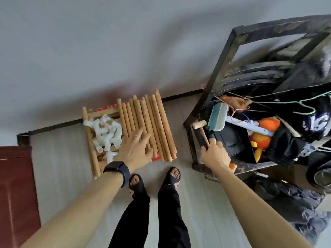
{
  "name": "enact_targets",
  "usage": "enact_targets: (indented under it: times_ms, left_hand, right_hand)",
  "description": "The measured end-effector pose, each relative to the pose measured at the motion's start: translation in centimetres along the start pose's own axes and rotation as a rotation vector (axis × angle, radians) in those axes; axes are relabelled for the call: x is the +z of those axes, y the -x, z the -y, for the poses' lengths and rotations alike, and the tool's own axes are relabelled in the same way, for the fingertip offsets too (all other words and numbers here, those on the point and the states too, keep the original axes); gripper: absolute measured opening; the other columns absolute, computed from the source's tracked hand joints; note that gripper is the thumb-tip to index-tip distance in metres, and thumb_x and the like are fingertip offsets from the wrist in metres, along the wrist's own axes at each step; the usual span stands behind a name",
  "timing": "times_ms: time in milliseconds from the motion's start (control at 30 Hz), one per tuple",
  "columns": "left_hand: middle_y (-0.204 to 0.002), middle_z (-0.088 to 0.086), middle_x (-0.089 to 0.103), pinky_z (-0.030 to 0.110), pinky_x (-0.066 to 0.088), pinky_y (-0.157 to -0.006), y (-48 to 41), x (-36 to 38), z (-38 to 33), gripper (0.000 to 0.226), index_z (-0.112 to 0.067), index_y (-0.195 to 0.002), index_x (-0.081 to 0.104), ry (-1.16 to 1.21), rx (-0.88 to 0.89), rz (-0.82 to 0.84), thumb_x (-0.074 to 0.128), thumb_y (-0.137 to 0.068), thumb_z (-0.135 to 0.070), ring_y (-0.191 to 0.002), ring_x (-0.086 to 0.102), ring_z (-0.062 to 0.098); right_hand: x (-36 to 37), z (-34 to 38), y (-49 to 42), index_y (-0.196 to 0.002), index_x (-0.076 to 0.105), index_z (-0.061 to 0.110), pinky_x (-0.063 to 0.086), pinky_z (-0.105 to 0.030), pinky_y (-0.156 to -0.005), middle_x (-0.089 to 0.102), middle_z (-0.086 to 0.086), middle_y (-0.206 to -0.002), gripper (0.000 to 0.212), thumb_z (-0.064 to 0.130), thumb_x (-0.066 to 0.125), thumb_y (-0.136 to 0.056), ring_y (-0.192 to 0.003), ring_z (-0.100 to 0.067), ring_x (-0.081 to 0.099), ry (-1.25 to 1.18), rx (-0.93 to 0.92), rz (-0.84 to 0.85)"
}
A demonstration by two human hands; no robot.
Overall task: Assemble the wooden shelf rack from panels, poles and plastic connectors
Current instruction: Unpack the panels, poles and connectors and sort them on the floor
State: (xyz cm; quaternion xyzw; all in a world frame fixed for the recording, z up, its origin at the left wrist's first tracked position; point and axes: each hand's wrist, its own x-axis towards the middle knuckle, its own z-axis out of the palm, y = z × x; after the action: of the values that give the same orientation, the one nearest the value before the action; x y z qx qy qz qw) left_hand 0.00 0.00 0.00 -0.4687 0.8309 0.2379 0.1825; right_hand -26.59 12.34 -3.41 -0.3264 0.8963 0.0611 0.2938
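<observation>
L hand [135, 149] open, fingers straight and spread, flat on the poles [154, 122]. R hand [215, 153] curled round the handle end of a wooden mallet [199, 125], which lies on the edge of a dark rack [222, 68] full of clutter.

Task parts all on the floor [188, 185] by the wall. Poles are piled side by side over slatted wood panels [87, 133], w/ the white plastic connectors [105, 135] heaped on the panels just beside the poles. Nothing joined yet.

Risks:
- Poles are round and loose, so a push from L hand could roll them off the stack toward the feet.
- Connector heap is touching the pole pile. Shifting poles prob scatters connectors thru the slats.
- Mallet head sits near strings and hanger wire in the rack, so lifting it could snag and drag clutter out, e.g. the orange plush [266, 126].
- Sandals are open-toe, so a dropped mallet or pole could hit toes.

Writing: white chars on a black garment [315, 122] in the rack, maybe "19", only partly visible. Red item [107, 107] under the panels has white print, unreadable. Watch [116, 168] on L wrist has no legible brand.
</observation>
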Motion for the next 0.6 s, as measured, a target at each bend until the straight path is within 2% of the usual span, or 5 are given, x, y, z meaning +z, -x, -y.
enact_targets:
  times_ms: [133,333,433,533,600]
  left_hand:
    - [-0.169,0.000,-0.007,0.056,0.012,-0.122,-2.7,3.6,-0.1,0.067,-0.034,-0.160,0.013,-0.066,-0.052,0.074,0.036,-0.100,-0.054,-0.154,0.005,0.028]
    - [-0.168,0.001,-0.013,0.050,0.023,-0.118,-3.7,4.8,-1.8,0.062,-0.033,-0.158,0.023,-0.040,-0.128,0.028,0.040,-0.100,-0.048,-0.152,0.013,0.028]
    - [-0.168,0.000,-0.009,0.053,0.024,-0.118,-3.7,4.4,-2.1,0.060,-0.033,-0.156,0.027,-0.023,-0.146,0.029,0.042,-0.099,-0.048,-0.150,0.020,0.029]
    - [-0.169,-0.001,0.000,0.049,0.030,-0.115,-3.7,3.3,-1.5,0.057,-0.031,-0.154,0.032,0.010,-0.126,0.038,0.044,-0.099,-0.042,-0.145,0.031,0.028]
    - [-0.167,0.000,0.018,0.046,0.036,-0.112,-3.6,2.1,-0.7,0.053,-0.027,-0.150,0.040,0.078,-0.104,0.006,0.049,-0.098,-0.035,-0.140,0.039,0.029]
  right_hand:
    - [1.6,-1.0,-3.8,-0.124,0.050,0.016,0.040,-0.041,-0.069,0.057,-0.008,-0.120,0.033,0.040,0.049,-0.102,-0.110,-0.034,0.059,0.208,-0.049,-0.038]
    - [1.9,-0.9,-5.6,-0.122,0.053,0.010,0.042,-0.040,-0.066,0.063,-0.008,-0.118,0.022,0.016,0.051,-0.101,-0.104,-0.033,0.065,0.402,-0.134,0.089]
    - [1.4,-0.2,-5.1,-0.120,0.052,0.007,0.046,-0.042,-0.070,0.061,-0.012,-0.119,0.021,0.010,0.048,-0.100,-0.105,-0.037,0.066,0.331,-0.134,0.121]
    - [0.5,1.4,-3.4,-0.113,0.051,0.007,0.051,-0.046,-0.077,0.061,-0.014,-0.117,0.018,0.022,0.047,-0.103,-0.103,-0.042,0.064,0.154,-0.159,0.111]
    - [-0.2,3.3,-1.8,-0.108,0.052,0.010,0.054,-0.046,-0.076,0.062,-0.010,-0.109,0.022,0.031,0.048,-0.104,-0.094,-0.037,0.064,-0.004,-0.228,0.068]
